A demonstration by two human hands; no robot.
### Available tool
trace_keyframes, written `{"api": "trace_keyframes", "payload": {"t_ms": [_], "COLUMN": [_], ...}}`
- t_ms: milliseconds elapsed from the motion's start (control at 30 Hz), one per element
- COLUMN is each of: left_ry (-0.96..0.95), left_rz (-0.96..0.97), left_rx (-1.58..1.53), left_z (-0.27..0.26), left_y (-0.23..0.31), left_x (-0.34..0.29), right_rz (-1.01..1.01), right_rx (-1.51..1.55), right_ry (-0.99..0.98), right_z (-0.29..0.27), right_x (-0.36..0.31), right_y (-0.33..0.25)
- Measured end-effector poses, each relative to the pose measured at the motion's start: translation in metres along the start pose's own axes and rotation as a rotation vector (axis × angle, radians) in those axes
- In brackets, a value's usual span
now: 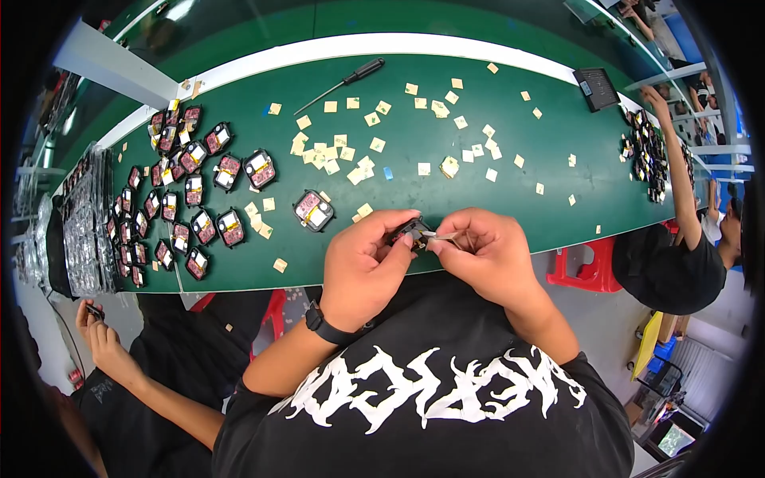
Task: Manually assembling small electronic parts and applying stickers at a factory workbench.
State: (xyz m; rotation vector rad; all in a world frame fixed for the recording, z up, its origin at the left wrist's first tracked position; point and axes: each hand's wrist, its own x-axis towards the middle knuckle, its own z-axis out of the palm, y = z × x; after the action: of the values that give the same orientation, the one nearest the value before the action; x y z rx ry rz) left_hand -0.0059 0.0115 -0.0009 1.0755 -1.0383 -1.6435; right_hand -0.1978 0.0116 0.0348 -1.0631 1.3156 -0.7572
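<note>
My left hand [362, 259] is closed around a small dark electronic device housing [405, 236] at the table's near edge. From the right, my right hand [490, 253] pinches a small pale piece [445, 236], perhaps a paper square, against or just beside that housing. Fingers hide most of both things. A similar open black housing [313, 210] with a red circuit board and a white part lies just left of my hands. Small cream paper squares [449, 166] are scattered beyond them on the green table [534, 215].
Many similar housings [194, 190] cover the table's left side, beside stacked clear plastic trays [89, 223]. A black-handled screwdriver [365, 70] lies at the back. At right are a black box [596, 89], a pile of dark parts [647, 155] and a co-worker's arm [680, 171]. Another person's hand [107, 350] is lower left.
</note>
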Motion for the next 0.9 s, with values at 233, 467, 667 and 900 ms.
{"api": "trace_keyframes", "payload": {"t_ms": [233, 467, 667, 900], "left_ry": [-0.008, -0.080, -0.132, -0.119], "left_rz": [0.083, 0.167, 0.103, 0.124], "left_rx": [0.083, 0.254, 0.246, 0.356], "left_z": [-0.001, -0.008, -0.009, -0.008], "left_y": [-0.013, -0.012, -0.007, -0.004], "left_x": [0.000, 0.000, 0.000, 0.000], "right_rz": [-0.253, -0.247, -0.402, -0.444], "right_rx": [-0.351, -0.406, -0.523, -0.590], "right_ry": [0.049, 0.028, 0.077, 0.082], "right_z": [0.004, 0.003, 0.004, 0.006], "right_x": [0.003, 0.006, 0.009, 0.014], "right_y": [-0.009, -0.014, -0.008, -0.007]}}
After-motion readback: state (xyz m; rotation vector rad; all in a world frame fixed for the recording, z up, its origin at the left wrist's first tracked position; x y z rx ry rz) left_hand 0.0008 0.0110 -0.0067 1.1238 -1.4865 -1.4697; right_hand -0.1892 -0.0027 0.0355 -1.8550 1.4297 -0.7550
